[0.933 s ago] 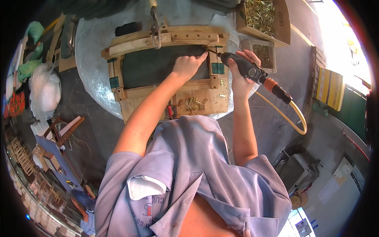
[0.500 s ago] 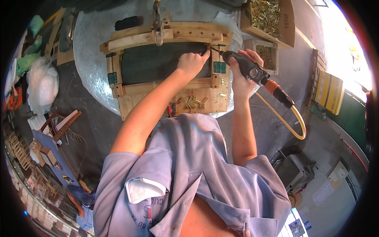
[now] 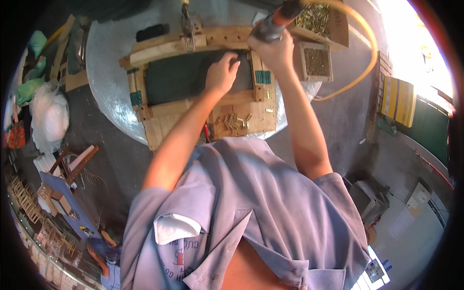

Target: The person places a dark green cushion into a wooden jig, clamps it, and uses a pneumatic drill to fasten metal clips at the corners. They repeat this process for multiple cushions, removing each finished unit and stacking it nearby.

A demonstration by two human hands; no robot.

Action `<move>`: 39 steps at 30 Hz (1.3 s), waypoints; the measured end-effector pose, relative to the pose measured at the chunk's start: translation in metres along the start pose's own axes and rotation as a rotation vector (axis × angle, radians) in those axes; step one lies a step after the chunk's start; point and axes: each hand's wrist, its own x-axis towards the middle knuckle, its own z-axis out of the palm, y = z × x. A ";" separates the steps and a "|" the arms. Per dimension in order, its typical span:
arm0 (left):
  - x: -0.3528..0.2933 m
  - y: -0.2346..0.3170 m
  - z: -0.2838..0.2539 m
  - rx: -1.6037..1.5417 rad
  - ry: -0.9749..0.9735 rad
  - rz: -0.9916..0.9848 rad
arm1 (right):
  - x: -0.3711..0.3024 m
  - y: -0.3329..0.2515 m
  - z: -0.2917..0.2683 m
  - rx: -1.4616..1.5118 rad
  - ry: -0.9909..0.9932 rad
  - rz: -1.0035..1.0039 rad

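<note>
Head view: A worker's right hand (image 3: 278, 51) is wrapped around a grey-and-orange power driver (image 3: 269, 32) above the far right corner of a pale wooden rectangular frame (image 3: 237, 98), long axis left-right; the left hand (image 3: 220, 76), nearer the dark flat panel (image 3: 176, 77) inside, is half-curled, any hold unclear.

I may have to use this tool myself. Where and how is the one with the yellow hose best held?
Probably wrapped around its thick grey body, coming from the near side, as the right hand does. The yellow hose leaves the rear, past the orange collar, so that end seems best left free.
</note>
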 end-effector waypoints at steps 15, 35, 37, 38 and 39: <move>-0.121 0.020 -0.085 -1.522 -0.296 -0.627 | -0.210 -0.057 -0.088 0.977 0.428 0.180; -0.144 0.027 -0.097 -1.378 -0.252 -0.437 | -0.264 -0.070 -0.105 1.249 0.397 0.255; -0.143 0.025 -0.099 -1.383 -0.257 -0.431 | -0.263 -0.071 -0.105 1.275 0.373 0.262; -0.142 0.024 -0.100 -1.397 -0.269 -0.429 | -0.263 -0.071 -0.104 1.281 0.376 0.264; -0.141 0.024 -0.101 -1.412 -0.280 -0.427 | -0.263 -0.071 -0.104 1.285 0.379 0.266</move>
